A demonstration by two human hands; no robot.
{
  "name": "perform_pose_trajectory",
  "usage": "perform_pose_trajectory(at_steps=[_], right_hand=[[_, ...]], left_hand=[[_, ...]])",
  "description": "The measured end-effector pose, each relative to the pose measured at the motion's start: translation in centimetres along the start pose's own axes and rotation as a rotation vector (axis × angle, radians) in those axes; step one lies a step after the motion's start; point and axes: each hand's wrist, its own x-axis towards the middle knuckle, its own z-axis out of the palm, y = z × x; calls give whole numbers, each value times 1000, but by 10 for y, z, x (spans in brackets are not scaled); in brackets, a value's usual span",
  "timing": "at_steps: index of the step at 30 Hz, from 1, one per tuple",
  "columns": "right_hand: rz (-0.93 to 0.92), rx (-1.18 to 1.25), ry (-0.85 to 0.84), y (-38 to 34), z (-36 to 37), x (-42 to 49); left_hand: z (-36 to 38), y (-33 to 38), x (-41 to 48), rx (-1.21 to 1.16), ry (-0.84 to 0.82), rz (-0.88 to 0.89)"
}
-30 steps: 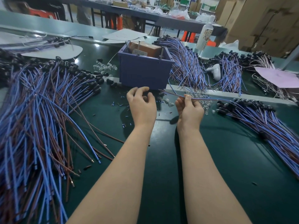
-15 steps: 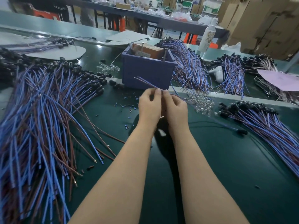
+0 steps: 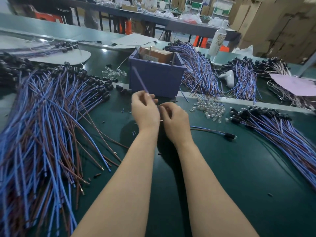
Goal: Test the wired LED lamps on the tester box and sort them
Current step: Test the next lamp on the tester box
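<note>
The left fingers are curled in a tight pinch on a violet lead, whose free end slants up toward the front wall of the box. It is blurred and short of the box's rim. The right fingers are curled narrow against them and seem to pinch the same lead lower down, though the contact itself is hidden. Both the left hand and the right hand hang over the middle of the worktop, just in front of the box. From under the right hand a blue-and-brown pair trails toward the right edge and ends in a black lamp lying flat. This looks like the step of bringing bare ends to the tester's contacts, with no touch made yet. A large heap fills the left edge, a smaller one lies along the right edge, and more lie behind the box. I cannot tell which are tested, so the job looks far from finished.
</note>
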Motion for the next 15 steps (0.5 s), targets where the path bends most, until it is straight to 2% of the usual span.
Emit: perform_pose_trajectory(at_steps=[2, 5, 8, 11, 15], right_hand=[[66, 70, 45, -1, 1, 2], [129, 114, 13, 0, 1, 4], [104, 112, -57, -1, 1, 3], [44, 6, -91, -1, 4, 2], [11, -17, 27, 0, 3, 2]], left_hand=[[4, -2, -7, 127, -116, 56], [4, -4, -9, 234, -178, 98], [1, -5, -4, 202, -142, 70], [-1, -3, -2, 126, -44, 79], [-2, -4, 0, 17, -43, 15]])
